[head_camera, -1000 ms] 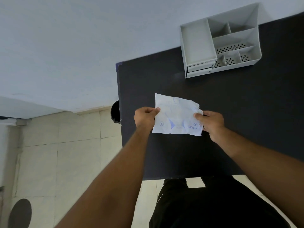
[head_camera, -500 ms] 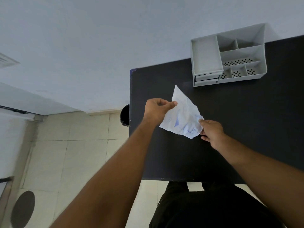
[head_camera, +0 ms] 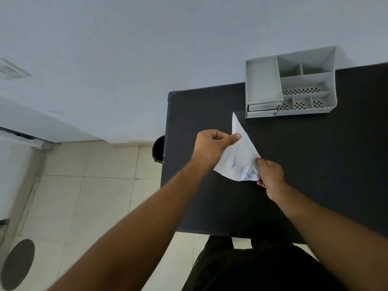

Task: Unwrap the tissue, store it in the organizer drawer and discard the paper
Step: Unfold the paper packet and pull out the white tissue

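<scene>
A white paper wrapper [head_camera: 241, 156] with blue print hangs above the black table [head_camera: 315, 175], tilted so one corner points up toward the organizer. My left hand [head_camera: 212, 147] pinches its upper left edge between thumb and fingers. My right hand [head_camera: 269, 175] grips its lower right corner. The grey plastic organizer [head_camera: 290, 82] stands at the table's far edge, with two shut drawers [head_camera: 262, 109] under its left tray. No tissue shows outside the wrapper.
A dark round bin [head_camera: 158, 149] sits on the floor beside the table's left edge. Pale floor tiles [head_camera: 84, 196] spread to the left, with a dark round patch [head_camera: 17, 264] at the bottom left. A light wall rises behind the table.
The wrapper went from flat and level between my hands to tilted, with its left side lifted. My left hand rose and my right hand dropped slightly. The view shifted left.
</scene>
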{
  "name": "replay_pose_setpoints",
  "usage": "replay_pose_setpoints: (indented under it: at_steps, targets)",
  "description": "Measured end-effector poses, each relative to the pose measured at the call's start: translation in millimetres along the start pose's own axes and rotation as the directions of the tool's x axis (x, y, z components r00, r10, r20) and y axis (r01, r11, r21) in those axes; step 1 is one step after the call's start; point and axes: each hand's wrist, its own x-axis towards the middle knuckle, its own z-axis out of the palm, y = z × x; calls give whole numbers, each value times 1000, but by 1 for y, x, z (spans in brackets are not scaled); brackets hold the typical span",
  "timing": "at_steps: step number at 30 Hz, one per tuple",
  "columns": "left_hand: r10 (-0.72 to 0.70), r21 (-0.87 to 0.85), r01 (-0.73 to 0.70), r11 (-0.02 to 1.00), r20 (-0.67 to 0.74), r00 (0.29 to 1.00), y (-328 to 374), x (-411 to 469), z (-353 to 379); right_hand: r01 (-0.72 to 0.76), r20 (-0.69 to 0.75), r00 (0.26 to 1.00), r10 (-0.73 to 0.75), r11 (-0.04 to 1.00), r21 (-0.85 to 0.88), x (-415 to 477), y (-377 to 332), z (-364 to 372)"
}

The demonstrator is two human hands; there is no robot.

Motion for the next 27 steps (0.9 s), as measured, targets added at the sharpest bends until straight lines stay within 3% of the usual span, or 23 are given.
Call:
replay_pose_setpoints:
  at_steps: [7, 14, 19, 23, 27]
  targets:
    - [8, -14, -8, 1000, 25, 1000, -2, 0, 2, 49, -24, 999, -49, 999, 4, -1, -1, -3]
    - [11, 90, 10, 996, -234, 972, -33, 23, -25, 172, 22, 985, -172, 985, -6, -7, -2, -1]
    - [-94, 161, 161, 974, -361, 928, -72, 37, -57, 218, 131, 970, -206, 972, -85, -17, -3, 11]
    - [-125, 281, 223, 933, -326, 937, -98, 33, -61, 257, 254, 941, -225, 961, -100, -27, -5, 22]
    - [-17, 454, 97, 886, -178, 984, -113, 16, -38, 294, 288, 925, -247, 946, -135, -30, -3, 30]
